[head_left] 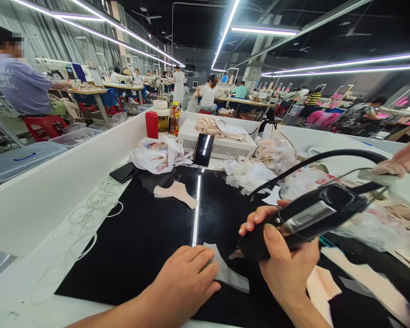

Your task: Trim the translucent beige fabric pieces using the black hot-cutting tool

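Under the flat left hand's (187, 278) fingers, the white piece (228, 272) slants nearer and rightward, just beside the black tool (307, 214) gripped by the right hand (289, 262).

The left hand (186, 280), at six o'clock, lies palm down, its fingers (202, 260) slightly spread towards two o'clock and its forearm (133, 312) trailing to seven. At five o'clock, the right hand (290, 269) is curled in a grip, thumb (275, 240) angled towards eleven.
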`<state>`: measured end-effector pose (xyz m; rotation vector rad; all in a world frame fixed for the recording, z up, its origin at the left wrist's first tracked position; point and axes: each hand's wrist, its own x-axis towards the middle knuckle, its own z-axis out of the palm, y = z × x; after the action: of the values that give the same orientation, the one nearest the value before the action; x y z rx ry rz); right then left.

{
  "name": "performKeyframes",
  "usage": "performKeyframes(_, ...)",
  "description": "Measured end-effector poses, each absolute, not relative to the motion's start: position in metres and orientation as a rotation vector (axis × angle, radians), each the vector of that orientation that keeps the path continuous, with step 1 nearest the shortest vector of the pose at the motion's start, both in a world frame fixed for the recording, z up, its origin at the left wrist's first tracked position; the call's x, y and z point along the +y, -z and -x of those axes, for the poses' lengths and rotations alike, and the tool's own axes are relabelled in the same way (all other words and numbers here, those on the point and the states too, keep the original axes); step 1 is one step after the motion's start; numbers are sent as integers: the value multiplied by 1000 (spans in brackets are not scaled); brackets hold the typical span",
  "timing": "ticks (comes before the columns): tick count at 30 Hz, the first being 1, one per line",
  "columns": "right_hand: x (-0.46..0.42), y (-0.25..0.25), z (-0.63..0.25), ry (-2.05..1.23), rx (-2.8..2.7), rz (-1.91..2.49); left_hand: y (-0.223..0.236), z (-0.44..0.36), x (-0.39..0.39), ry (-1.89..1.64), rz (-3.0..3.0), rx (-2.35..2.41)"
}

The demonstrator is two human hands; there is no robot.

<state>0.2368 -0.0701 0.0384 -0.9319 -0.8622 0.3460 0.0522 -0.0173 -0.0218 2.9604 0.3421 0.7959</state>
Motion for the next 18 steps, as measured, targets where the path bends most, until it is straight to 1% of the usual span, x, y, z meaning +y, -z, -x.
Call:
performKeyframes(9, -107, -42, -246, -309, -879, 960, 19, -48, -18, -695, -2981, 337)
performKeyframes(18, -109, -40, -248, -280, -863, 970, 15, -47, -15, -745, -3015, 324)
